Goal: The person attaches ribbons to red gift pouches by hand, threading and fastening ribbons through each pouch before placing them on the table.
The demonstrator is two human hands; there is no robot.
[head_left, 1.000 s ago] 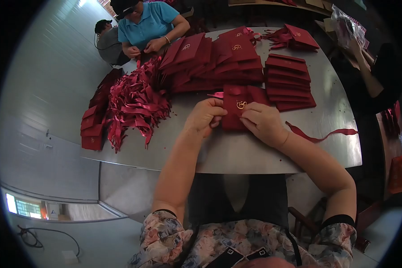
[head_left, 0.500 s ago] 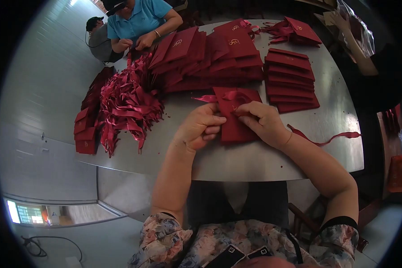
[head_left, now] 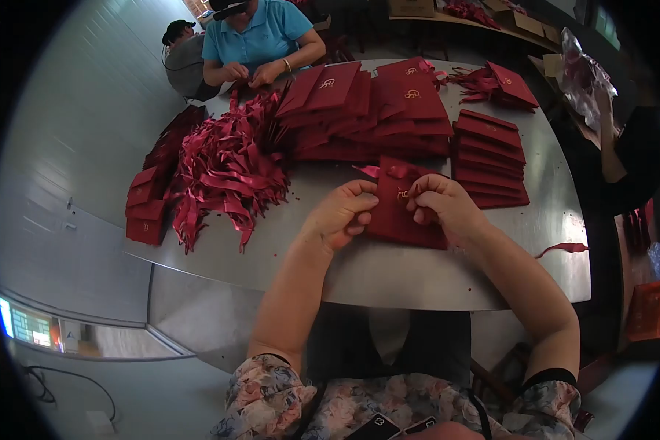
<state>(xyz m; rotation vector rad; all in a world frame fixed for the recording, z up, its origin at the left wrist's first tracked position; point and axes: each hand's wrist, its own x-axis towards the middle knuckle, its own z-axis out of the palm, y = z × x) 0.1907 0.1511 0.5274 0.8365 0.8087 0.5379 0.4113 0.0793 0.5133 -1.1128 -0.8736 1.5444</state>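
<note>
A dark red pouch [head_left: 400,226] with a gold logo lies on the metal table in front of me. My left hand [head_left: 345,213] is closed at its left edge, thumb and forefinger pinching there. Over the pouch's upper right, my right hand [head_left: 444,205] is closed in a pinch beside the logo. A shiny red ribbon [head_left: 397,171] crosses the pouch's top and leads to the right fingers, which partly hide it. One ribbon tail sticks out to the left.
Behind the pouch are a large pile of red pouches [head_left: 367,117] and a neat stack [head_left: 489,158]. A heap of ribbons [head_left: 231,169] lies left. A loose ribbon [head_left: 565,248] is near the right edge. A co-worker in a blue shirt [head_left: 257,37] works across the table [head_left: 308,279].
The view has shifted, so the table sits lower and further right. My right fingers have lifted slightly and moved right of the logo. My left hand stays at the pouch's left edge.
</note>
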